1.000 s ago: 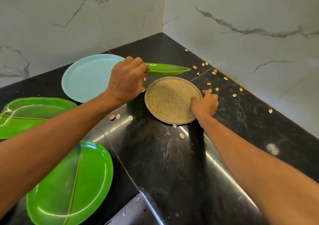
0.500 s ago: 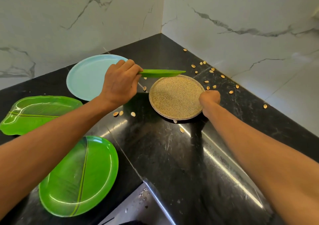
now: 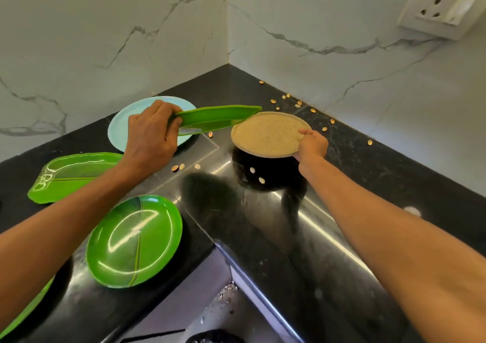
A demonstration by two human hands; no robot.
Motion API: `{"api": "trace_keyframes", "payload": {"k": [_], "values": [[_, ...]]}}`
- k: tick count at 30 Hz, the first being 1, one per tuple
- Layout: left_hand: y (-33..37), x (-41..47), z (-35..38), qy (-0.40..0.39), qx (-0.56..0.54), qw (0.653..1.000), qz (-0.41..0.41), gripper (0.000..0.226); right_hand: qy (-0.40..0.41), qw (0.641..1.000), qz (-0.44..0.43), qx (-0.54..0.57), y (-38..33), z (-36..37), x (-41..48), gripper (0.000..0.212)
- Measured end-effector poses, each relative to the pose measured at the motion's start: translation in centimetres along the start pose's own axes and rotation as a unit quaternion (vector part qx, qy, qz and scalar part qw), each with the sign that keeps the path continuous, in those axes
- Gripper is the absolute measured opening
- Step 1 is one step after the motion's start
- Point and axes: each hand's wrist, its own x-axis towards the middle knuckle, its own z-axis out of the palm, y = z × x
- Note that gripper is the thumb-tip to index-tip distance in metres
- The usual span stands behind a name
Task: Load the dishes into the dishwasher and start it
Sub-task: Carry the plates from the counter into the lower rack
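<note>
From the head view, the left hand (image 3: 151, 135) reaches forward over the black counter (image 3: 263, 237), knuckles up. Its grip is closed on the near end of a green plate (image 3: 218, 118), fingers curled over the rim and the thumb hidden beneath. The plate is held nearly level and clear of the counter, above the edge of a pale blue plate (image 3: 123, 127) that lies flat. Its far tip meets the rim of a tan speckled plate (image 3: 268, 133), though whether the two touch I cannot tell.

The right hand (image 3: 311, 145) pinches that tan plate at its near right rim, thumb on top and fingers under. The plate hangs tilted slightly above its own dark shadow. Holding each plate by an edge probably leaves both hands free to bring them together, perhaps to stack them for carrying.

Two more green plates lie flat at the left: a leaf-shaped one (image 3: 73, 174) and an oval one (image 3: 134, 240). Nut shells (image 3: 298, 104) are scattered along the marble wall, and a socket (image 3: 441, 11) sits high on the right. No dishwasher is in view, so loading seems not yet begun.
</note>
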Motion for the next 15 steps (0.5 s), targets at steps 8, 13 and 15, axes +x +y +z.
{"api": "trace_keyframes", "payload": {"k": [8, 13, 15], "values": [[5.2, -6.5, -6.5, 0.017, -0.017, 0.998, -0.054, 0.015, -0.169, 0.963, -0.009, 0.21, 0.2, -7.9, -8.5, 0.038], [8.6, -11.8, -11.5, 0.046, -0.023, 0.996, -0.078, 0.015, -0.235, 0.965, -0.116, 0.01, 1.5, -13.6, -13.1, 0.088], [9.8, -14.3, -13.2, 0.05, -0.032, 0.994, -0.087, 0.016, -0.169, 0.958, -0.204, -0.115, 1.9, -15.6, -15.4, 0.087]]}}
